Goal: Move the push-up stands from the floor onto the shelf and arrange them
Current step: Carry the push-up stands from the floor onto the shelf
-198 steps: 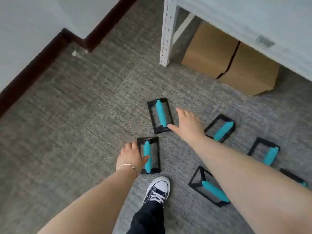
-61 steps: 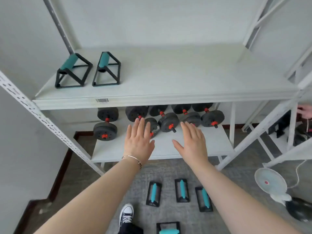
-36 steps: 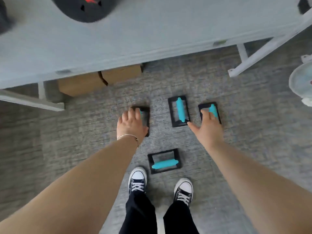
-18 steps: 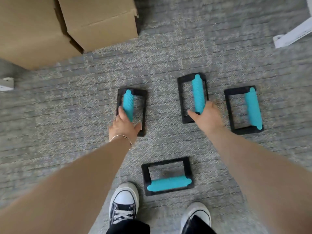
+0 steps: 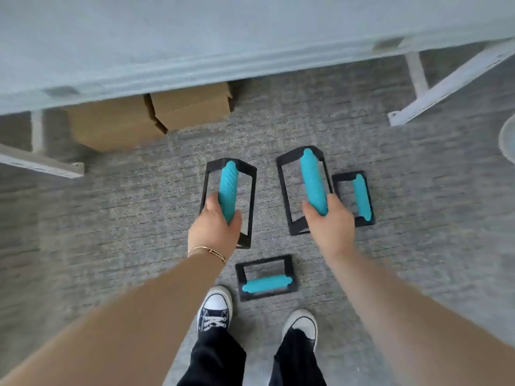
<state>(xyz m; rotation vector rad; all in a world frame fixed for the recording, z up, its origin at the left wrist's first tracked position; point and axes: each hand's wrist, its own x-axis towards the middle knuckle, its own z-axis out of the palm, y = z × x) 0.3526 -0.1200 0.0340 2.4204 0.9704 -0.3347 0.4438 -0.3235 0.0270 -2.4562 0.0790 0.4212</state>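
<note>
Both stands are up off the carpet now, where half a second ago they sat flat! The left stand (image 5: 228, 200) hangs from the left hand (image 5: 214, 232), fingers wrapped round its teal grip; the right stand (image 5: 305, 190) is clamped the same way in the right hand (image 5: 330, 222). Two more stands stay on the carpet (image 5: 125, 218): one (image 5: 354, 199) just right of the right hand, one (image 5: 266, 278) between the arms, ahead of the shoes. The shelf (image 5: 195, 37) is above.
</note>
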